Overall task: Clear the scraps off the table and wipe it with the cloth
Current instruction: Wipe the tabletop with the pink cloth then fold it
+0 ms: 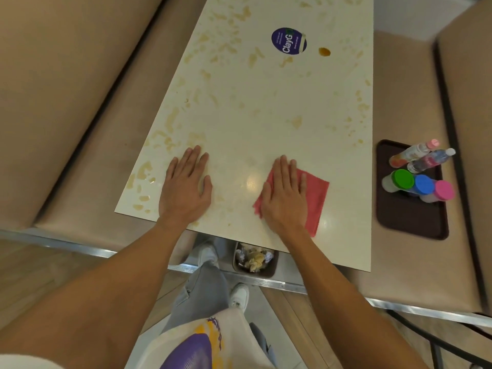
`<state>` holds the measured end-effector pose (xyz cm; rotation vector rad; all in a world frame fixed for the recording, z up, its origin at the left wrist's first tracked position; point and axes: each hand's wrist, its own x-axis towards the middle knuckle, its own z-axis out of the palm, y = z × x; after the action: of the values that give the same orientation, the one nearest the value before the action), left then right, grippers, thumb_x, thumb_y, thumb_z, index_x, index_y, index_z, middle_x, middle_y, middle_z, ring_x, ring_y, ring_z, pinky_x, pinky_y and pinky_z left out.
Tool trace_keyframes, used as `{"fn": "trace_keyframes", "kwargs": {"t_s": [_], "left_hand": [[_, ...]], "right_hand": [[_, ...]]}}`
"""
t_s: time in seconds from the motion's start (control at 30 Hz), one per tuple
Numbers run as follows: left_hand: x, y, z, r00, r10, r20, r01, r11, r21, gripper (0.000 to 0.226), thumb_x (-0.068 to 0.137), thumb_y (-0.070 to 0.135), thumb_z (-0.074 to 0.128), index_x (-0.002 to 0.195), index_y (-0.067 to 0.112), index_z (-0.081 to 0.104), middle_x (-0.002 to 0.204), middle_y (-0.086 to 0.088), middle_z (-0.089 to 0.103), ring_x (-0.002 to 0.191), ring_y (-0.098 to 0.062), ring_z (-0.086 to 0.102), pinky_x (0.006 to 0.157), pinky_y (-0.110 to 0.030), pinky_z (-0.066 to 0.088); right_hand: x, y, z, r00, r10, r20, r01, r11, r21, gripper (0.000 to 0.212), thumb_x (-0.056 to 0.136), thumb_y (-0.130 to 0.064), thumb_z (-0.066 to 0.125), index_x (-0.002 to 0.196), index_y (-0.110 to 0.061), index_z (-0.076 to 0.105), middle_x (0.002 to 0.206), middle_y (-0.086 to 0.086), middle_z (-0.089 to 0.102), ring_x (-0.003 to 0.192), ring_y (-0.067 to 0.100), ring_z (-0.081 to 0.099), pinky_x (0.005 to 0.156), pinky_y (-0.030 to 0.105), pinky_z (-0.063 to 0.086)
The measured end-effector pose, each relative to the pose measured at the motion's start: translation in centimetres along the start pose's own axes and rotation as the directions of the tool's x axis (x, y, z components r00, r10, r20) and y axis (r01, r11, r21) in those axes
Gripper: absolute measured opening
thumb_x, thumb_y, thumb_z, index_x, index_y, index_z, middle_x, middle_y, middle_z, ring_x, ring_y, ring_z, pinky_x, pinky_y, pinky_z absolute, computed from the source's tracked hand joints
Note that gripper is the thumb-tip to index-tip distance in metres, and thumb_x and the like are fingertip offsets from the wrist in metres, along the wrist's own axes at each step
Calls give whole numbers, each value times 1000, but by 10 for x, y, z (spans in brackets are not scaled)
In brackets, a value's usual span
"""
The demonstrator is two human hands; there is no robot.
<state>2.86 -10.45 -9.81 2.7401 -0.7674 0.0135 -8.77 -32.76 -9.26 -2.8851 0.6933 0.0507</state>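
Hands, two, both bare.
- Left hand (186,185): flat on the tabletop, fingers straight and together, grasping nothing. I take it as a brace.
- Right hand (285,193): flat, fingers straight, palm pressing down on the cloth, not curled round it.

Items, by size:
1. Table (279,134): pale top, long axis running straight away from me. Tan smears (170,121) lie thick along its left edge and across the far half. The patch between my hands looks cleaner to me.
2. Benches, one on each side of the table; the left one (80,102) carries nothing I can see.
3. Tray (410,225): dark, on the right bench just beside the table edge, carrying bottles (403,179) with coloured caps.
4. Cloth (314,198): red, spread flat near the table's near edge, right of centre, partly under the right hand.
5. Bin (271,272): on the floor, partly tucked under the near edge, holding crumpled scraps (255,258). I see no loose scraps on the top.
6. Sticker (288,40): dark oval, far end.
7. Spot (324,51): a brown drop just right of the sticker.

Governing relation: the dirt lies ahead of the cloth and to its left. I judge the stroke belongs to the right hand, pushed along the long axis.
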Motion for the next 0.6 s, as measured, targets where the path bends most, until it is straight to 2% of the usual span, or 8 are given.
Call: {"fn": "trace_keyframes", "kwargs": {"t_s": [0.1, 0.2, 0.27, 0.33, 0.4, 0.47, 0.53, 0.6], "left_hand": [[0, -1, 1, 1000, 5, 0, -5, 1000, 1, 62, 106, 38, 32, 164, 18, 30, 175, 1, 17, 162, -13, 8, 131, -45, 11], [1, -1, 2, 1000, 9, -7, -9, 1000, 5, 62, 105, 37, 34, 164, 18, 32, 175, 0, 18, 162, -13, 10, 131, -46, 12], [1, -1, 2, 1000, 4, -10, -4, 1000, 5, 62, 105, 37, 35, 164, 18, 32, 175, 0, 18, 162, -13, 10, 130, -46, 13], [1, -1, 2, 1000, 3, -6, -3, 1000, 2, 62, 106, 37, 34, 164, 18, 31, 175, 1, 17, 162, -13, 9, 130, -46, 12], [1, -1, 2, 1000, 0, -4, 0, 1000, 4, 62, 106, 37, 34, 164, 18, 31, 175, 1, 16, 162, -12, 7, 131, -45, 12], [1, -1, 2, 1000, -2, 2, 2, 1000, 10, 62, 106, 38, 33, 164, 19, 30, 175, 2, 16, 162, -12, 7, 131, -45, 11], [1, -1, 2, 1000, -1, 5, 0, 1000, 17, 62, 106, 38, 33, 164, 19, 30, 175, 2, 16, 162, -12, 8, 131, -44, 10], [1, -2, 2, 1000, 0, 2, 0, 1000, 18, 62, 105, 38, 33, 164, 18, 31, 175, 1, 17, 162, -12, 9, 131, -44, 10]], "right_hand": [[23, -36, 4, 998, 71, 0, -71, 997, 41, 65, 109, -42, 14, 166, -14, -1, 174, 3, -6, 160, 22, -14, 129, 51, 2], [-4, -31, 4, 945, -319, 64, 321, 947, -12, 63, 112, -41, 19, 167, -16, 2, 174, 0, -6, 160, 19, -14, 130, 50, 4], [-25, -5, -1, 880, -464, 104, 467, 884, -10, 63, 113, -42, 22, 167, -19, 0, 174, -3, -7, 160, 15, -13, 130, 49, 6], [-22, 13, -3, 932, -355, 78, 356, 934, 1, 62, 112, -42, 21, 167, -21, -2, 174, -5, -8, 159, 13, -14, 131, 48, 3], [-1, 5, -2, 994, -109, 20, 109, 994, 9, 63, 111, -42, 16, 166, -19, -3, 174, -3, -8, 159, 15, -15, 131, 48, 2], [23, -22, 1, 997, 72, -15, -71, 997, 40, 65, 109, -42, 12, 166, -15, -2, 174, 1, -7, 160, 19, -14, 130, 49, 2], [33, -42, 3, 1000, 19, 8, -19, 999, 43, 65, 109, -42, 13, 166, -14, -1, 174, 2, -7, 160, 22, -14, 130, 50, 2], [19, -38, 3, 963, -263, 51, 263, 965, 4, 63, 111, -41, 17, 167, -16, 2, 174, 1, -5, 160, 19, -13, 130, 50, 4]]}}
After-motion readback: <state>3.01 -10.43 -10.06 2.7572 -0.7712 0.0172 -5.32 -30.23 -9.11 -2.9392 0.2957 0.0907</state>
